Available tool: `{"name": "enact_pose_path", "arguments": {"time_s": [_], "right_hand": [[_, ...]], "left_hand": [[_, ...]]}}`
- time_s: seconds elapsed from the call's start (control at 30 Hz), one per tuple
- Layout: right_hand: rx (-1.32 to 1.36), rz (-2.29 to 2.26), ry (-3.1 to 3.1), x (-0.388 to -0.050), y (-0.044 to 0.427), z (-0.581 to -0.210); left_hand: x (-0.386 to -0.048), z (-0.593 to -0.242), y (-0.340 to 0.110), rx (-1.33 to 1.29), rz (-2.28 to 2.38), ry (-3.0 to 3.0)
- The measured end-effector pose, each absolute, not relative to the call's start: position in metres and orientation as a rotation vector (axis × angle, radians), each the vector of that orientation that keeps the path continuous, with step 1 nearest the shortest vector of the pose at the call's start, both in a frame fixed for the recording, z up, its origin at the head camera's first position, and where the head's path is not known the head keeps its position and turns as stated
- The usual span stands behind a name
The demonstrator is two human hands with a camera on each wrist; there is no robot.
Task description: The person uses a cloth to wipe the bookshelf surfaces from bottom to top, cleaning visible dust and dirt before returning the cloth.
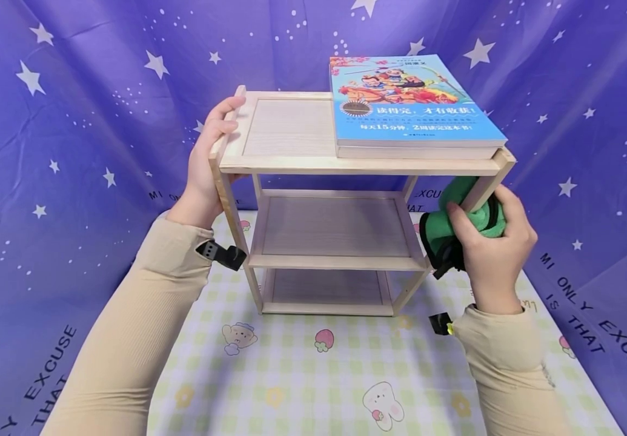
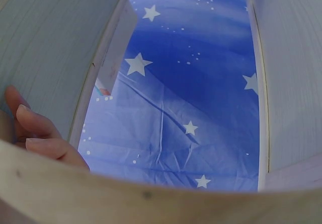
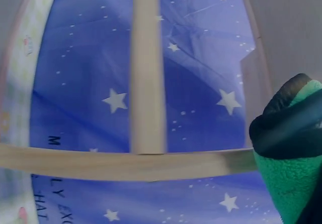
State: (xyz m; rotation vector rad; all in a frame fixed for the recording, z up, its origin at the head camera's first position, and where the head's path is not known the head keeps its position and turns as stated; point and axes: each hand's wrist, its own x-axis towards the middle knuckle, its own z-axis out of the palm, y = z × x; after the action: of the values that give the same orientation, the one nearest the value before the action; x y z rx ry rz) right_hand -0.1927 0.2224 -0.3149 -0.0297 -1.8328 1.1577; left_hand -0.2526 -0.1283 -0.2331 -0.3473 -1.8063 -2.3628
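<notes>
A small three-tier wooden shelf (image 1: 340, 165) stands in the middle of the head view. At its upper left end, my left hand (image 1: 204, 163) grips the side of the top tier. Fingers (image 2: 43, 126) of that hand show against a board in the left wrist view. My right hand (image 1: 498, 248) holds a green cloth (image 1: 484, 224) with black edging, pressed about the right front post just below the top board. In the right wrist view the bunched cloth (image 3: 284, 183) lies at the right edge, while the right hand itself is hidden there.
Thick books with a blue illustrated cover (image 1: 400, 115) are stacked on the right half of the top tier. The middle tier (image 1: 340, 227) has a raised frame. A checked tablecloth (image 1: 291, 375) lies beneath, and purple star-patterned curtains (image 1: 100, 121) surround the table.
</notes>
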Motion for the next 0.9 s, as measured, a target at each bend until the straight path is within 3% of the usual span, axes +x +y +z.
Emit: {"name": "enact_pose_path", "arguments": {"time_s": [0.9], "right_hand": [[-0.087, 0.881, -2.176, -0.182, 0.229, -0.369]], "left_hand": [[-0.254, -0.233, -0.128, -0.377, -2.364, -1.797]]}}
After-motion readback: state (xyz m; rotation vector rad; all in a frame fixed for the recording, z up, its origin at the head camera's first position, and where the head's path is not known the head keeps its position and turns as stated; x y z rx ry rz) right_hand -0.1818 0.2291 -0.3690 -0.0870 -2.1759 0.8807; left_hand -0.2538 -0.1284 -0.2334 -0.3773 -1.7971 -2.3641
